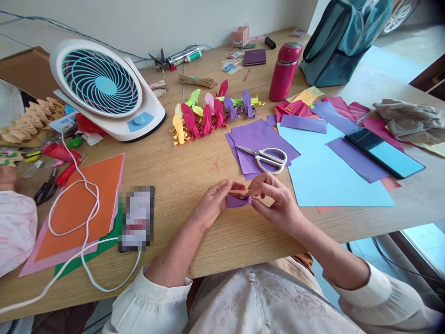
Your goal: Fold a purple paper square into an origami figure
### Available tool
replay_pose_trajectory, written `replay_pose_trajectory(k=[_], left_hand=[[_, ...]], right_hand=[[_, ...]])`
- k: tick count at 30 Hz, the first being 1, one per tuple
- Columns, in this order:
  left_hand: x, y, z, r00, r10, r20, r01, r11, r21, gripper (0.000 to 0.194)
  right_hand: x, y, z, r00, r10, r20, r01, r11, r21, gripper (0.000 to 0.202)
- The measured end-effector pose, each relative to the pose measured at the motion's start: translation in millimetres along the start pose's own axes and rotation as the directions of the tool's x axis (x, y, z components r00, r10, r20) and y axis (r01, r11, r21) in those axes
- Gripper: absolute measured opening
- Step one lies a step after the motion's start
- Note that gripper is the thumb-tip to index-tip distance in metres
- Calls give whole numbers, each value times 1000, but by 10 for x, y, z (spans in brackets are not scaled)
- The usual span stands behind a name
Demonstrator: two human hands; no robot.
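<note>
Broadly, a pale wooden worktop (pixel 194 171) fills the view, set against a plain light wall, with a tiled floor showing past its right end. At the back left, a white fan (pixel 104 88) with a teal grille leans backward. A row of folded paper figures (pixel 212 113) in yellow, pink, purple and green lies near the middle, and behind it are a magenta flask (pixel 285 72) and a teal bag (pixel 344 39). Loose coloured sheets spread over the right side: a large light-blue sheet (pixel 333 181), purple sheets (pixel 259 139) bearing white-handled scissors (pixel 269 157), and a dark tablet (pixel 384 153) lying on another purple sheet. To the left, an orange sheet (pixel 86 204) overlies pink and green ones, a white cable (pixel 83 232) loops across it, and a phone (pixel 136 218) lies just beside its right edge.

Near the front edge of the worktop, the two hands meet over a small purple paper piece (pixel 238 201). The left hand (pixel 212 204) is partly curled, thumb and fingers pinching the left end of the piece. The right hand (pixel 278 202) is likewise half closed, its fingertips gripping the right end. The piece sits between them, just above the wood; whether it touches the surface cannot be told.
</note>
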State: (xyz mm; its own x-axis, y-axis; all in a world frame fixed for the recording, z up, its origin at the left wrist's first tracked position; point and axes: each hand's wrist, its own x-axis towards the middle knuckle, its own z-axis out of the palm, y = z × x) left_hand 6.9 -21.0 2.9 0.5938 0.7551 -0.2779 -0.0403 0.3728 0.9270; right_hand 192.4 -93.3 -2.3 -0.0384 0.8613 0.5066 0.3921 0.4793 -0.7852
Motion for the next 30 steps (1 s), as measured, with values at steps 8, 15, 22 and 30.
replay_pose_trajectory(k=[8, 15, 22, 30], left_hand=[[-60, 138, -95, 907, 398, 139, -419, 814, 402, 36], [-37, 30, -18, 867, 491, 82, -471, 754, 457, 22], [-72, 36, 9, 860, 509, 44, -450, 714, 536, 12], [-87, 63, 49, 773, 618, 147, -553, 540, 635, 6]], right_hand=[[-17, -32, 4, 993, 118, 10, -117, 990, -78, 7], [-33, -13, 9, 999, 29, 27, -26, 994, -105, 18], [-27, -33, 7, 998, 58, 21, -56, 996, -71, 11], [-15, -24, -2, 997, 70, -19, -70, 997, -10, 9]])
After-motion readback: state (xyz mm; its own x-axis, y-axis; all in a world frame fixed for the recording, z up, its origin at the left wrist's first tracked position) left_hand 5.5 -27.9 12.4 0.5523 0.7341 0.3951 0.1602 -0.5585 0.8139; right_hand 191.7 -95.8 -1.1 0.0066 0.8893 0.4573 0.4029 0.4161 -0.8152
